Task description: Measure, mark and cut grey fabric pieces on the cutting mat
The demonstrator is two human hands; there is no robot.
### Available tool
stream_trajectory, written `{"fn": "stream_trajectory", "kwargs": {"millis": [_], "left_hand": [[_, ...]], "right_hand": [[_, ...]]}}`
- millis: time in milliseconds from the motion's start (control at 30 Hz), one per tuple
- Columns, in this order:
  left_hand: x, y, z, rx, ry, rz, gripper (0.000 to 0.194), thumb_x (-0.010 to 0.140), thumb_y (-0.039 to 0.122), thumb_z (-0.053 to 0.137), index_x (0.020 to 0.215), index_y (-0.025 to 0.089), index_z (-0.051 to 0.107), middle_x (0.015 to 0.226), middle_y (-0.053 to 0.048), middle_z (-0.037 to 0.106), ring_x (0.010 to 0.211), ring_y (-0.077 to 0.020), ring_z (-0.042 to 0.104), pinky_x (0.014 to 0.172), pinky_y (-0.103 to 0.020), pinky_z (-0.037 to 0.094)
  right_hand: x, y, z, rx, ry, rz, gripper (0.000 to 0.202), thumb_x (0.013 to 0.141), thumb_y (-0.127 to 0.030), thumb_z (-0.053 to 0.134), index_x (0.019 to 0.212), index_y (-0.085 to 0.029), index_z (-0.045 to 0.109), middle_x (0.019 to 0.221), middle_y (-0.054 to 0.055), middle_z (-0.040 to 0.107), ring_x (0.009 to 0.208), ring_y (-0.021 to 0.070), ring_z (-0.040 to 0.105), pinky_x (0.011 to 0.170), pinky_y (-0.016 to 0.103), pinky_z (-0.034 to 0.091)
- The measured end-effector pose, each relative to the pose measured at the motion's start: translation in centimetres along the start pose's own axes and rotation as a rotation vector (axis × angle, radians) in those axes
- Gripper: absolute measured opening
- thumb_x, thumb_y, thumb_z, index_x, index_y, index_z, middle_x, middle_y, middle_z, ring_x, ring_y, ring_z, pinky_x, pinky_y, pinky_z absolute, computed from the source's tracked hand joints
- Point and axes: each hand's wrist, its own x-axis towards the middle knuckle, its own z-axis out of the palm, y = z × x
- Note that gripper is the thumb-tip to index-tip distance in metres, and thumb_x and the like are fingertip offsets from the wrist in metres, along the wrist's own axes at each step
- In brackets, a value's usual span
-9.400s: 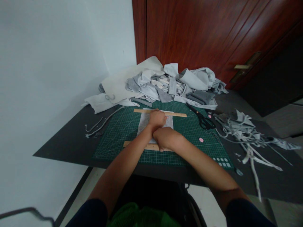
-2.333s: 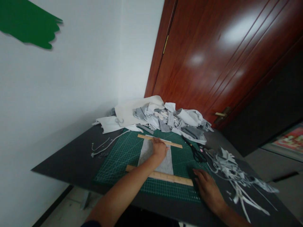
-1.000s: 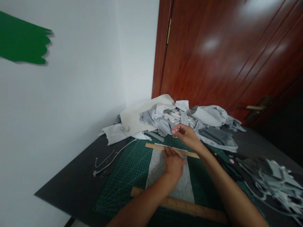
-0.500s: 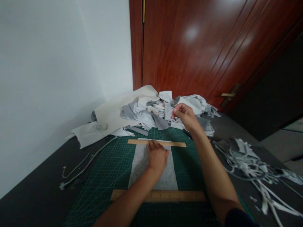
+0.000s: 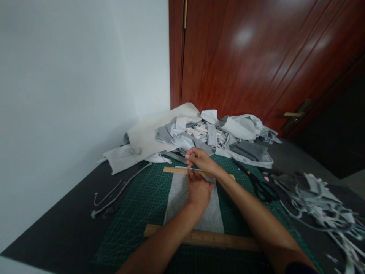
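Grey cloth (image 5: 178, 196): pressing ruler (image 5: 172, 169) with flat left hand (image 5: 199, 192), just lowered pinched right hand (image 5: 202, 160) there to work, can't tell if empty

Any small thing pinched by the right hand (image 5: 199, 158) is too tiny to tell. Beneath the left hand (image 5: 199, 194), part of the far ruler (image 5: 172, 169) and cloth (image 5: 212, 219) is hidden; the ruler's marks are unreadable. Nearer than the fingers, the left forearm (image 5: 165, 241) covers some of the near ruler (image 5: 211, 238). Well right of the fingers, the view's edge crops the tangled strips (image 5: 313, 198).
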Motion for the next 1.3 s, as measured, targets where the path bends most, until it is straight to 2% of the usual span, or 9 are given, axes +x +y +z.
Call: {"fn": "stream_trajectory", "kwargs": {"millis": [167, 267, 367, 467, 600, 733, 833, 1033, 1300], "left_hand": [[-0.4, 0.3, -0.2, -0.02, 0.012, -0.043, 0.065, 0.097, 0.052, 0.059, 0.142, 0.005, 0.06, 0.144, -0.028, 0.058, 0.139, -0.0458, 0.044, 0.113, -0.056, 0.034], [-0.6, 0.4, -0.6, -0.03, 0.003, -0.039, 0.061, 0.097, 0.048, 0.059, 0.14, 0.004, 0.062, 0.14, -0.028, 0.06, 0.138, -0.045, 0.046, 0.11, -0.057, 0.036], [-0.7, 0.5, -1.0, -0.034, -0.01, -0.045, 0.061, 0.098, 0.047, 0.058, 0.143, 0.005, 0.06, 0.142, -0.028, 0.059, 0.137, -0.0447, 0.046, 0.112, -0.06, 0.034], [-0.8, 0.6, -1.2, -0.058, -0.028, -0.067, 0.064, 0.098, 0.048, 0.057, 0.146, 0.005, 0.057, 0.144, -0.028, 0.057, 0.14, -0.0458, 0.043, 0.113, -0.062, 0.033], [-0.9, 0.6, -1.3, -0.137, -0.048, -0.055, 0.055, 0.099, 0.042, 0.058, 0.147, 0.014, 0.058, 0.142, -0.023, 0.061, 0.139, -0.0443, 0.046, 0.115, -0.064, 0.03], [-1.0, 0.6, -1.0, -0.156, -0.075, -0.036, 0.054, 0.098, 0.041, 0.059, 0.146, 0.017, 0.059, 0.139, -0.021, 0.064, 0.137, -0.0452, 0.048, 0.118, -0.067, 0.023], [-1.0, 0.7, -0.6, -0.152, -0.073, -0.042, 0.056, 0.097, 0.042, 0.06, 0.146, 0.016, 0.059, 0.14, -0.021, 0.063, 0.135, -0.045, 0.05, 0.118, -0.067, 0.025], [-1.0, 0.8, -0.4, -0.162, -0.04, -0.052, 0.058, 0.097, 0.042, 0.059, 0.149, 0.018, 0.056, 0.141, -0.019, 0.062, 0.136, -0.0446, 0.048, 0.116, -0.065, 0.03], [-1.3, 0.7, -1.0, -0.192, -0.044, -0.035, 0.057, 0.097, 0.042, 0.059, 0.15, 0.021, 0.055, 0.145, -0.017, 0.06, 0.139, -0.0448, 0.046, 0.117, -0.067, 0.03]], "right_hand": [[0.1, 1.8, 0.7, -0.117, 0.003, -0.144, 0.028, 0.082, -0.044, 0.074, 0.078, -0.019, 0.062, 0.067, -0.004, 0.061, 0.062, 0.0115, 0.055, 0.06, 0.022, 0.043], [0.2, 2.5, 0.8, -0.192, -0.065, -0.099, 0.017, 0.08, -0.034, 0.073, 0.077, -0.018, 0.066, 0.067, -0.004, 0.062, 0.063, 0.0122, 0.054, 0.062, 0.023, 0.043], [0.2, 3.2, 1.0, -0.26, -0.068, -0.069, 0.005, 0.079, -0.022, 0.067, 0.079, -0.018, 0.068, 0.069, -0.003, 0.065, 0.064, 0.013, 0.056, 0.063, 0.024, 0.044], [0.1, 3.9, 1.0, -0.345, -0.078, -0.128, 0.013, 0.082, -0.014, 0.059, 0.082, -0.018, 0.071, 0.075, -0.001, 0.069, 0.07, 0.0144, 0.061, 0.07, 0.025, 0.048], [0.1, 4.4, 1.0, -0.519, -0.101, -0.278, 0.021, 0.087, -0.007, 0.055, 0.085, -0.018, 0.074, 0.085, 0.004, 0.073, 0.082, 0.0168, 0.066, 0.082, 0.028, 0.05], [0.0, 4.3, 1.1, -0.621, -0.205, -0.432, 0.028, 0.092, -0.004, 0.051, 0.095, -0.015, 0.076, 0.097, 0.01, 0.075, 0.095, 0.0199, 0.068, 0.089, 0.033, 0.052], [-0.1, 4.2, 1.1, -0.661, -0.291, -0.492, 0.033, 0.092, -0.004, 0.051, 0.11, -0.016, 0.075, 0.111, 0.012, 0.074, 0.108, 0.0224, 0.067, 0.096, 0.037, 0.053], [-0.4, 4.5, 1.1, -0.685, -0.311, -0.483, 0.047, 0.092, -0.004, 0.05, 0.133, -0.019, 0.068, 0.139, 0.013, 0.066, 0.133, 0.0236, 0.058, 0.111, 0.043, 0.047], [-0.7, 4.3, 1.2, -0.72, -0.336, -0.451, 0.046, 0.097, -0.01, 0.05, 0.138, -0.023, 0.065, 0.138, 0.01, 0.067, 0.137, 0.0237, 0.054, 0.115, 0.047, 0.043]]}}
